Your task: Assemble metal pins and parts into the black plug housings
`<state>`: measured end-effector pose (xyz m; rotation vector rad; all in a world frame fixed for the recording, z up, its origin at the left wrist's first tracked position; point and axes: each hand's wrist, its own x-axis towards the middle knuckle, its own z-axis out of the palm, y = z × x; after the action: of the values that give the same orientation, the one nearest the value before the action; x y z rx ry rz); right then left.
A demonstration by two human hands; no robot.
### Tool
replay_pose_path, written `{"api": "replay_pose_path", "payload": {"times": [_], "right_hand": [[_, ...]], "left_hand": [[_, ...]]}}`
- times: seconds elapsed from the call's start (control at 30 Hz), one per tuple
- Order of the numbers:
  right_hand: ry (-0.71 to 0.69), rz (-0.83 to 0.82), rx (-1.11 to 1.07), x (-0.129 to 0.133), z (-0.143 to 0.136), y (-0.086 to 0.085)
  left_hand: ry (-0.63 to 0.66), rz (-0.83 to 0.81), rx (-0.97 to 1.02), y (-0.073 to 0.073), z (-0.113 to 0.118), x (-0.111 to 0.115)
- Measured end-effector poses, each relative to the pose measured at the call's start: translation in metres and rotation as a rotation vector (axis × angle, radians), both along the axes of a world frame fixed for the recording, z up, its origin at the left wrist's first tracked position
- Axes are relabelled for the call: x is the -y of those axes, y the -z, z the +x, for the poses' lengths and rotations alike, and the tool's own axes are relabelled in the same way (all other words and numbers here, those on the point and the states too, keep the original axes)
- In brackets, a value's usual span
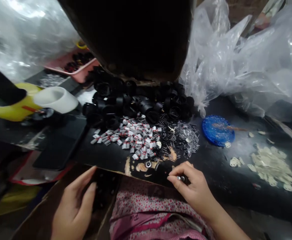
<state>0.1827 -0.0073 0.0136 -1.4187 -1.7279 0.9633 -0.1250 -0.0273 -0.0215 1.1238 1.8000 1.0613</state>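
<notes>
Silver-and-black part [182,179]: held at the tabletop's near edge, partly hidden by fingers
Right hand [197,186]: thumb and fingertips clamped on that part
Left hand [72,203]: thumb and fingers spread apart, nothing visible between them
Tabletop [218,171]: small round piece [148,164] near the grey pieces [136,135]; black housings [147,105] behind; pale flat plates [273,163] farther right
Step in hand: apparently holding one small part
Handling: moving it likely calls for a light, steady pinch
</notes>
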Motion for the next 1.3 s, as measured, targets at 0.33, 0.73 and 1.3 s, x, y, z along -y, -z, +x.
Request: {"api": "replay_pose_path", "payload": {"times": [0.33,0.73,1.3], "right_hand": [[-0.040,0.168,0.116,-0.001,-0.008,0.006],[0.053,-0.034,-0.048,-0.008,-0.006,-0.009],[-0.088,-0.093,0.304,-0.035,-0.028,-0.030]], "left_hand": [[0.602,0.510,-0.538,-0.055,0.106,-0.175],[0.595,0.649,-0.395,-0.049,0.096,-0.118],[0.071,-0.179,0.841,-0.027,0.103,-0.023]]}}
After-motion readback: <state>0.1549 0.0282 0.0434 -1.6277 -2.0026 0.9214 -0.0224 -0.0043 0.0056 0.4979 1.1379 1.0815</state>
